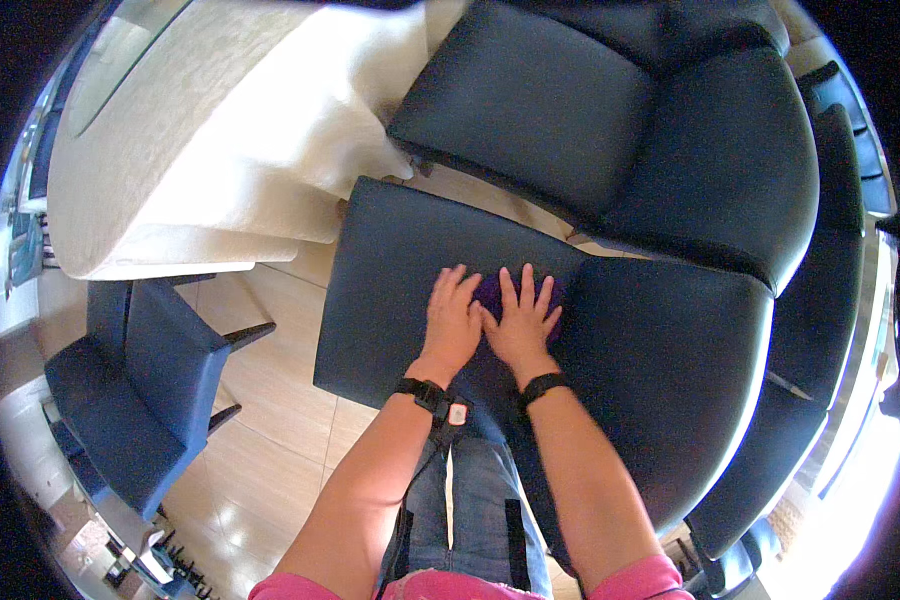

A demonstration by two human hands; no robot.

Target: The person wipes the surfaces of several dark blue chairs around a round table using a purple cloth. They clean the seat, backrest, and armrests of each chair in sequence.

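Note:
Both my hands lie palm down over the dark padded seat of a chair (pixel 390 285). My right hand (pixel 523 322) has its fingers spread over a dark purple patch (pixel 490 288), which looks like a cloth and is mostly hidden by the hand. Just left of it is my left hand (pixel 452 319), fingers slightly apart and a little blurred. The thumb side of the left hand meets the right thumb. The chair's rounded backrest (pixel 667 360) rises to the right of the seat. Black bands circle both wrists.
A second dark chair (pixel 525 97) stands close beyond this one. At upper left is a table with a pale cloth (pixel 195 142) hanging in folds. A blue-black chair (pixel 150 382) stands at left on the tiled floor (pixel 270 465). More dark chair backs (pixel 810 330) line the right.

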